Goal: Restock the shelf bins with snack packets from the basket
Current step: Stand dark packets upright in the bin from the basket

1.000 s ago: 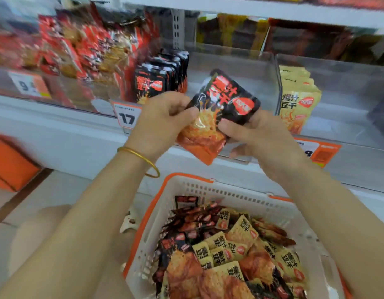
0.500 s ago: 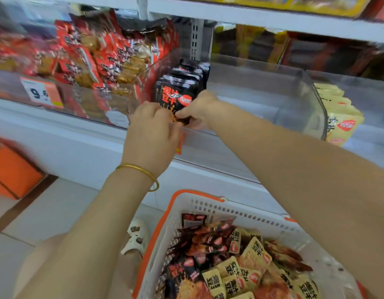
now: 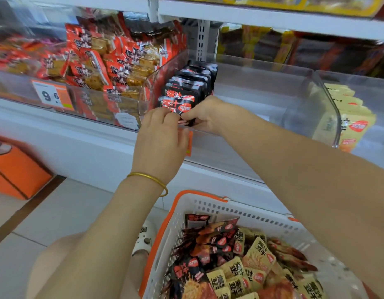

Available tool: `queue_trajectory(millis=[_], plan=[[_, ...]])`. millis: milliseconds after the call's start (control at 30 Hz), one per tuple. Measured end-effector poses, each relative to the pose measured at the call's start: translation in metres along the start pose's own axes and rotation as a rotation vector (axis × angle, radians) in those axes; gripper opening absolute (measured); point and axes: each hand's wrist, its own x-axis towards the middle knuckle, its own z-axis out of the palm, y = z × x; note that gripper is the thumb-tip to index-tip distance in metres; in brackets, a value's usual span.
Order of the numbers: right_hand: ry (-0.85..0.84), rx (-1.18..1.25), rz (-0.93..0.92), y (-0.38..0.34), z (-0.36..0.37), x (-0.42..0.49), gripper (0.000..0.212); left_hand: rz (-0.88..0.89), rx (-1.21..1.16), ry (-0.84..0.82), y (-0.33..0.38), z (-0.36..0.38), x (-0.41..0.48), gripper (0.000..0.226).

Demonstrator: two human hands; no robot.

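I see both hands up at the front lip of the clear plastic shelf bin (image 3: 262,87), clamped together on one black foil snack packet with red lettering (image 3: 177,103). The left hand (image 3: 160,137) has its fingers curled over and pinches the packet's lower edge from the left. The right hand (image 3: 205,116), knuckles bent, pinches the same edge from the right, and the two hands nearly touch. The black foil snack packet stands upright just inside the bin's front wall. It heads a row of matching black packets (image 3: 193,79) that files away behind the grip towards the back of the shelf.

Left of the grip, past a curved clear divider, a heap of red-and-clear snack packets (image 3: 104,61) fills the neighbouring bin, with a white and orange price tag (image 3: 50,94) on its front. Well to the right of the grip, a row of pale yellow packets (image 3: 348,117) stands in another clear bin.

Below the grip, nearer the person, a white plastic basket with an orange rim (image 3: 229,209) holds a jumble of black, yellow and orange packets (image 3: 240,262). A thin gold bangle (image 3: 150,178) circles the left wrist. Down and left of the grip an orange box (image 3: 16,169) sits on the tiled floor. A white sandal (image 3: 144,238) shows just beside the basket.
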Motion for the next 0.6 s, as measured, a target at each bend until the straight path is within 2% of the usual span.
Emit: queue_trajectory(millis=[100,200,233,300,400,467,533,600], plan=[[0.023,0.119,-0.024,-0.001,-0.013,-0.014,0.037,0.029,-0.016,0.06,0.006,-0.005,-0.005,0.038],[0.048,0.136,-0.111,-0.002,-0.025,-0.041,0.023,0.036,0.005,0.104,0.018,-0.01,-0.013,0.022],[0.065,0.136,-0.16,-0.002,-0.03,-0.054,0.029,0.032,0.007,0.1,0.024,-0.012,-0.017,0.02],[0.069,0.152,-0.277,0.003,-0.041,-0.086,0.036,0.039,-0.008,0.077,0.037,-0.014,-0.028,0.019],[0.056,0.152,-0.4,0.035,-0.064,-0.142,0.032,0.082,-0.043,-0.046,0.051,-0.01,-0.057,0.026],[0.012,0.042,-0.326,0.076,-0.075,-0.162,0.026,0.118,-0.031,-0.207,0.056,-0.003,-0.079,0.033],[-0.059,-0.135,-0.135,0.129,-0.082,-0.161,0.018,0.141,-0.002,-0.407,0.064,0.005,-0.093,0.039],[-0.094,-0.391,0.054,0.186,-0.088,-0.145,0.012,0.145,0.016,-0.545,0.072,0.015,-0.098,0.035]])
